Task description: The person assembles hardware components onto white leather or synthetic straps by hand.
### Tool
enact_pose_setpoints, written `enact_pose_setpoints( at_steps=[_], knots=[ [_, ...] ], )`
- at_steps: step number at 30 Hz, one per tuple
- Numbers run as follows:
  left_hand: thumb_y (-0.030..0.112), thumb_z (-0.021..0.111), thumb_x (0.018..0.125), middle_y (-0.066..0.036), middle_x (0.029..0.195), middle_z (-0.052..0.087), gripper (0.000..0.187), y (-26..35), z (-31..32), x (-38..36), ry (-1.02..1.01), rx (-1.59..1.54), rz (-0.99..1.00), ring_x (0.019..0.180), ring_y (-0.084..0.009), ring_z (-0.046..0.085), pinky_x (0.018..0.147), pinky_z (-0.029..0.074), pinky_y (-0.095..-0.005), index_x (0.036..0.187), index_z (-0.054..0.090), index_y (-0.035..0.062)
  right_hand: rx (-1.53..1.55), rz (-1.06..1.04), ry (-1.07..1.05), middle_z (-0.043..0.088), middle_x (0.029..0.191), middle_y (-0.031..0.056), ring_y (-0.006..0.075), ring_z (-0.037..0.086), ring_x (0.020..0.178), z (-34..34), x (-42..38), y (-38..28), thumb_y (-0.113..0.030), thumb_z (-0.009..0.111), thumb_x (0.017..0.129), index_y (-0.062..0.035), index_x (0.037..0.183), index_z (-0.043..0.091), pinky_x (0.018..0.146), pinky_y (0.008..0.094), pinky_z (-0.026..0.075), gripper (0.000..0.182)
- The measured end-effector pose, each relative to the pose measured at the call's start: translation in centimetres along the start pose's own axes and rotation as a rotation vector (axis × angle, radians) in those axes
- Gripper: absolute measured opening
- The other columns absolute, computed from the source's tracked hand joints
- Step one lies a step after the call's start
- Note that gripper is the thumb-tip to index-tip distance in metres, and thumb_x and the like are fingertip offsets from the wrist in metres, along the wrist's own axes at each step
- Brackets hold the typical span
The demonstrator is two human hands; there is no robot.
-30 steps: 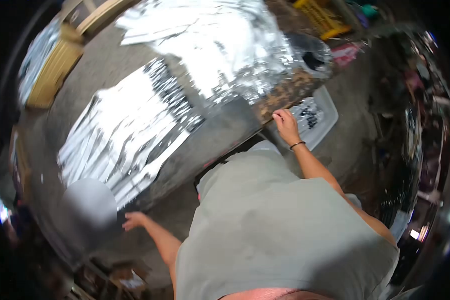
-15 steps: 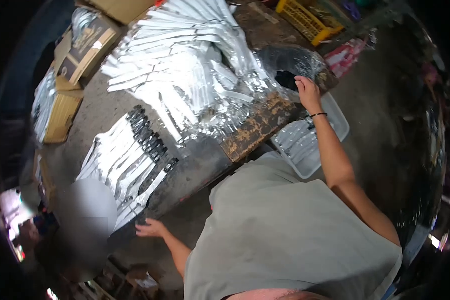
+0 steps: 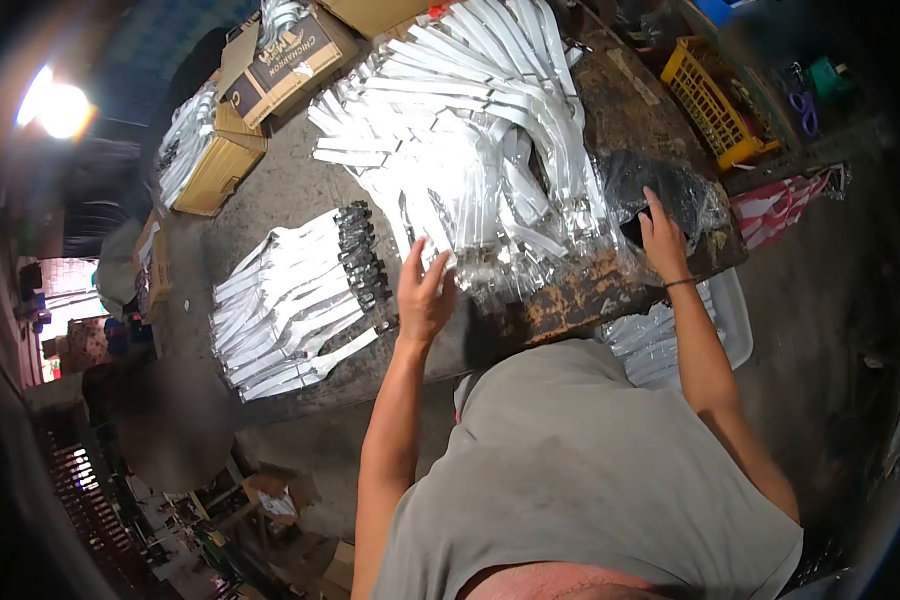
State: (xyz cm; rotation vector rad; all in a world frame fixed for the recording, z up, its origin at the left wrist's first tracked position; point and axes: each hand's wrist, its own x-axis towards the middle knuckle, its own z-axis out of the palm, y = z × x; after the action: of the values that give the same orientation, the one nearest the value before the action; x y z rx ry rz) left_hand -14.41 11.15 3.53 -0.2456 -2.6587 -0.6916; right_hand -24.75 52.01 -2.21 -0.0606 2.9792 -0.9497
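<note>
My left hand [image 3: 426, 298] is raised over the table's near side, fingers apart, at the lower edge of a large pile of white strips in clear plastic [image 3: 450, 150]. Nothing shows in it. My right hand [image 3: 662, 240] is at the opening of a black plastic bag [image 3: 660, 190], index finger stretched out and nothing visible in its grasp. Left of my left hand lies a row of white strips with black end pieces [image 3: 295, 305], side by side. Below my right forearm, a clear plastic bin [image 3: 738, 320] holds more wrapped strips.
Cardboard boxes [image 3: 295, 60] stand along the far left, one with wrapped strips sticking out. A yellow crate [image 3: 710, 105] is at the back right, near purple scissors [image 3: 805, 105]. Red-and-white plastic [image 3: 780, 205] hangs beyond the table's right corner. The worn tabletop [image 3: 260, 190] is scuffed.
My left hand has risen from beside the near table edge to the pile's lower edge. My right hand stays by the black bag, its index finger now straighter. The view has shifted.
</note>
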Motion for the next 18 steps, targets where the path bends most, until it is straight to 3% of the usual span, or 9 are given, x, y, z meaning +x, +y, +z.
enact_pose_setpoints(
  at_steps=[3,5,7,8,9,11,14,16,18],
  knots=[
    [0.004,0.068,0.077,-0.021,0.124,0.054,0.032,2.6,1.8,5.8,-0.057,-0.054,0.162,0.111,-0.0378,0.056,0.089,0.049,-0.0427,0.108,0.064,0.0075,0.108,-0.239,0.091,0.058,0.122,0.0223,0.0429,0.058,0.104,-0.6,-0.9,0.7,-0.017,0.055,0.092,-0.0155,0.143,0.037,0.084,0.0455,0.049,0.054],
    [0.010,0.070,0.077,-0.017,0.118,0.057,0.029,3.3,3.5,9.2,-0.088,-0.066,0.318,0.106,-0.0347,0.058,0.087,0.049,-0.0423,0.105,0.064,0.0067,0.166,-0.097,-0.024,0.052,0.133,0.0191,0.0398,0.055,0.112,-2.3,-1.8,-0.8,-0.011,0.057,0.091,-0.0129,0.142,0.039,0.086,0.0410,0.048,0.055],
    [0.013,0.068,0.081,-0.013,0.115,0.061,0.025,4.2,5.6,12.4,-0.205,-0.020,0.425,0.106,-0.0313,0.059,0.088,0.049,-0.0404,0.105,0.064,0.0055,0.180,-0.123,0.006,0.062,0.116,0.0200,0.0388,0.063,0.092,-3.1,-2.5,-1.5,-0.009,0.058,0.088,-0.0133,0.143,0.038,0.077,0.0389,0.049,0.059],
    [0.014,0.065,0.083,-0.012,0.118,0.060,0.024,4.7,7.1,13.7,-0.279,0.011,0.485,0.112,-0.0298,0.056,0.092,0.046,-0.0405,0.105,0.065,0.0059,0.181,-0.102,-0.019,0.064,0.089,0.0183,0.0330,0.056,0.066,-4.1,-2.7,-2.0,-0.007,0.058,0.086,-0.0138,0.143,0.039,0.065,0.0368,0.047,0.060],
    [0.014,0.062,0.085,-0.012,0.121,0.059,0.023,5.1,8.6,15.1,-0.352,0.044,0.544,0.117,-0.0284,0.054,0.097,0.043,-0.0406,0.106,0.065,0.0063,0.203,0.019,-0.110,0.063,0.109,0.0228,0.0429,0.062,0.085,-5.1,-2.9,-2.6,-0.010,0.058,0.086,-0.0139,0.140,0.042,0.073,0.0457,0.049,0.056],
    [0.017,0.057,0.088,-0.010,0.129,0.055,0.024,6.3,11.5,17.5,-0.434,0.185,0.675,0.127,-0.0267,0.045,0.103,0.037,-0.0434,0.109,0.064,0.0083,0.257,0.099,-0.150,0.064,0.088,0.0189,0.0307,0.061,0.067,-5.5,-3.0,-1.7,-0.009,0.058,0.085,-0.0098,0.125,0.054,0.063,0.0381,0.047,0.040],
    [0.019,0.050,0.092,-0.006,0.139,0.048,0.027,7.2,15.8,19.7,-0.530,0.334,0.777,0.138,-0.0252,0.033,0.109,0.029,-0.0488,0.114,0.061,0.0114,0.292,0.093,-0.173,0.062,0.079,0.0106,0.0161,0.055,0.061,-7.3,-2.9,-1.6,-0.007,0.060,0.084,-0.0041,0.108,0.057,0.060,0.0291,0.045,0.024],
    [0.022,0.045,0.094,-0.003,0.145,0.042,0.030,7.7,17.9,20.7,-0.648,0.477,0.797,0.142,-0.0246,0.025,0.111,0.023,-0.0559,0.120,0.058,0.0152,0.513,0.106,-0.204,0.064,0.081,0.0079,0.0118,0.056,0.063,-9.0,-2.8,-2.0,-0.007,0.062,0.083,-0.0027,0.104,0.057,0.062,0.0262,0.045,0.022],
    [0.022,0.046,0.094,-0.003,0.144,0.044,0.030,8.0,18.9,21.5,-0.783,0.572,0.780,0.141,-0.0246,0.026,0.112,0.020,-0.0573,0.120,0.058,0.0157,0.716,0.169,-0.185,0.065,0.083,0.0062,0.0089,0.057,0.067,-10.5,-2.7,-2.4,-0.006,0.063,0.084,-0.0015,0.102,0.057,0.064,0.0240,0.046,0.019]
  ],
)
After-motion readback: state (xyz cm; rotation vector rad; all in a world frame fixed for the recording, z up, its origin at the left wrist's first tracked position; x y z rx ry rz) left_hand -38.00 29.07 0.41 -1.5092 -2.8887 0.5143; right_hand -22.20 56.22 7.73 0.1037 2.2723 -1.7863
